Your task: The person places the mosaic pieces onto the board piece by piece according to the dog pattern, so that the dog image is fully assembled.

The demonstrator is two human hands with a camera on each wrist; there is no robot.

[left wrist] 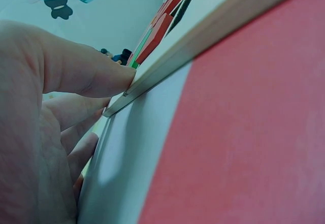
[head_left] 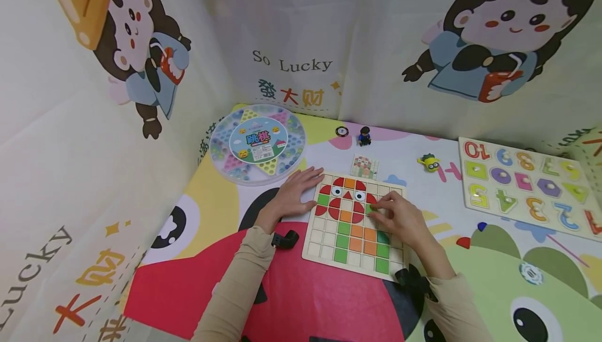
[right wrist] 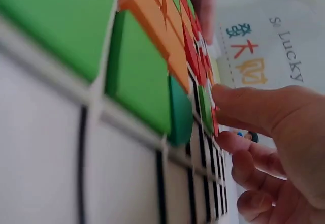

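A wooden grid board (head_left: 322,237) lies on the table with red, green and orange tiles forming an owl-like figure. Its left edge is steadied by my left hand (head_left: 295,194), fingers stretched along the side and thumb (left wrist: 96,74) resting at the rim. My right hand (head_left: 400,219) is over the board's right half, thumb and index finger pinching a small green tile (head_left: 369,208) beside the red pieces. In the right wrist view the thumb (right wrist: 244,102) overlaps that tile's far end, and the other fingers are curled. A dark green rounded tile (right wrist: 180,112) sits nearer, beside orange tiles.
Behind the board lies a small pattern card (head_left: 364,167). A round Chinese checkers box (head_left: 218,148) is at the back left. A toy figure (head_left: 364,136), a black-and-white disc (head_left: 342,131) and a yellow-green toy (head_left: 428,162) stand farther back. At right are a number puzzle board (head_left: 512,211) and a chip (head_left: 531,273).
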